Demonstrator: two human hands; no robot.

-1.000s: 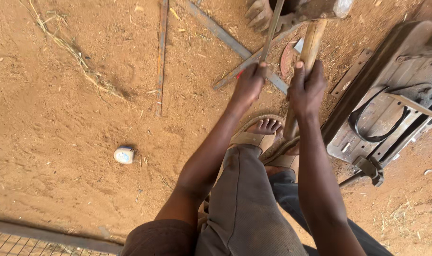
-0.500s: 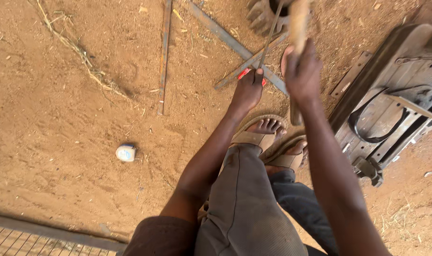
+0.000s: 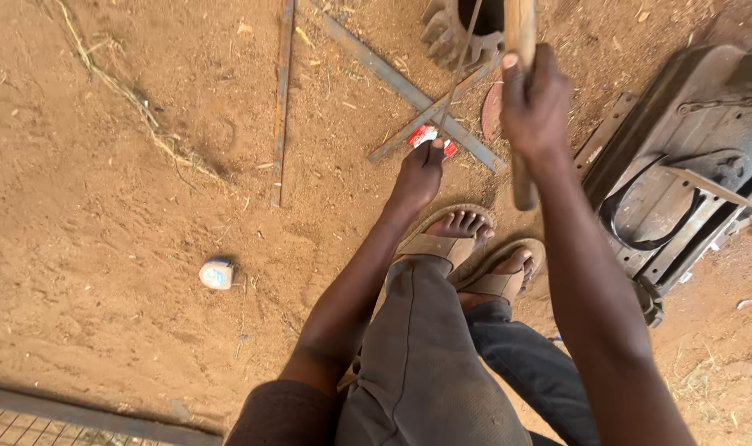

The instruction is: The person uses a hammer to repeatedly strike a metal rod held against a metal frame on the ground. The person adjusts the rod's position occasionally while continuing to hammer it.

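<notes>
My right hand [image 3: 534,107] is raised and shut around a wooden handle [image 3: 520,177] that runs up past the top edge; its head is out of view. My left hand [image 3: 419,175] reaches down to the dirt and grips a red-handled tool [image 3: 425,137], from which a thin metal rod [image 3: 458,73] rises. Under it two flat steel bars [image 3: 409,124] lie crossed on the ground. My sandalled feet [image 3: 467,248] stand just behind them.
A toothed metal gear [image 3: 450,37] lies at the top. A dark metal frame with a curved handle [image 3: 681,190] stands at the right. A long thin bar [image 3: 283,99] lies to the left, a small white tape measure [image 3: 217,273] on the dirt, and mesh [image 3: 29,421] at bottom left.
My right hand has lifted the wooden handle up and away from the crossed bars. My left hand stays low on the red-handled tool.
</notes>
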